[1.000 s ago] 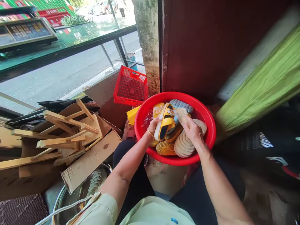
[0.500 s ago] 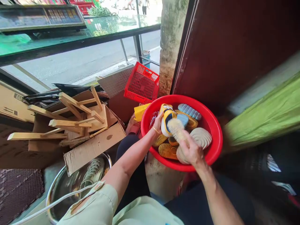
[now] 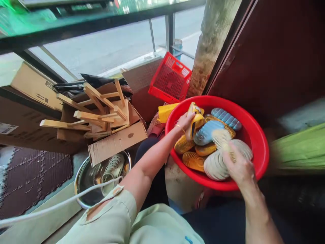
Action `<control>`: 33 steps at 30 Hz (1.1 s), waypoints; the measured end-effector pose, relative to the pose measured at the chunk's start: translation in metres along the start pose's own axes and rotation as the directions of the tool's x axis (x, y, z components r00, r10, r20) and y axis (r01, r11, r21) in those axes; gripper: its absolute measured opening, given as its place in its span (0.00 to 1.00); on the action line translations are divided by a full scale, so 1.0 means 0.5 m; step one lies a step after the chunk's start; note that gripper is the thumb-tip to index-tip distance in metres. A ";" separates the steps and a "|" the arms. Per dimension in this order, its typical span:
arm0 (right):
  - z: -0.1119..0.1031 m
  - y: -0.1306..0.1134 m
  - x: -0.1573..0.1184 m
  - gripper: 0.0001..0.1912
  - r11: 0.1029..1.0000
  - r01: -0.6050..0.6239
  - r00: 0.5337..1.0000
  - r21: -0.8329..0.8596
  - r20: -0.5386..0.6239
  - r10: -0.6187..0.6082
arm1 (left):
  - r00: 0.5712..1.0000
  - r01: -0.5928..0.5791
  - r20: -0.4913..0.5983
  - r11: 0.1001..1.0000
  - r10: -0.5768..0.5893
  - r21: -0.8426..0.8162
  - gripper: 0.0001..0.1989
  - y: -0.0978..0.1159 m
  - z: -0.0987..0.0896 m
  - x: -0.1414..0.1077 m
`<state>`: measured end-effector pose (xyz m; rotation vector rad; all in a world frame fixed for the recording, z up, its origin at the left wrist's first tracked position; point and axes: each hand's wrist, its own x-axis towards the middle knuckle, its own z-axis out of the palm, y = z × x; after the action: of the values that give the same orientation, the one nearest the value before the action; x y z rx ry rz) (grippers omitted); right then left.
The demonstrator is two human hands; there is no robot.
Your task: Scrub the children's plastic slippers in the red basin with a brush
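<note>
My left hand [image 3: 186, 120] grips a small yellow shoe [image 3: 196, 120] with a dark blue part, tilted on its side above the left half of a red basin [image 3: 262, 145]. In my right hand [image 3: 238, 166] is a pale bristled scrub brush [image 3: 222, 139], a little blurred and apart from the shoe. Below both hands, the basin holds several shoes with their soles up: a blue-grey sole [image 3: 225, 117], yellow ones such as the yellow sole [image 3: 193, 161], and white ribbed ones such as the white sole [image 3: 215, 166].
At the left, an upturned wooden stool [image 3: 106, 115] lies on cardboard [image 3: 118, 147]. A metal basin [image 3: 78, 196] holds a light strappy shoe [image 3: 114, 167]; a white hose [image 3: 63, 203] crosses in front. Behind the red basin leans a red crate [image 3: 170, 79]. Green cloth [image 3: 299, 152] hangs at the right.
My right hand has drawn the brush rightward, away from the shoe. My left hand has turned the yellow shoe more onto its side. The whole view has shifted.
</note>
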<state>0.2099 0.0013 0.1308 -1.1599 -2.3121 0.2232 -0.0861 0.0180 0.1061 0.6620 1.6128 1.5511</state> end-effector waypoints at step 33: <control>0.009 0.017 0.028 0.31 0.992 -0.103 0.989 0.072 -0.095 0.110 | 0.956 -0.056 0.293 0.993 0.023 0.107 0.35 -0.092 0.104 -0.056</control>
<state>0.2065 0.0181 0.1292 -1.2341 -2.1430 0.2742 -0.0213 0.0195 0.0691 0.9444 1.4785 1.3238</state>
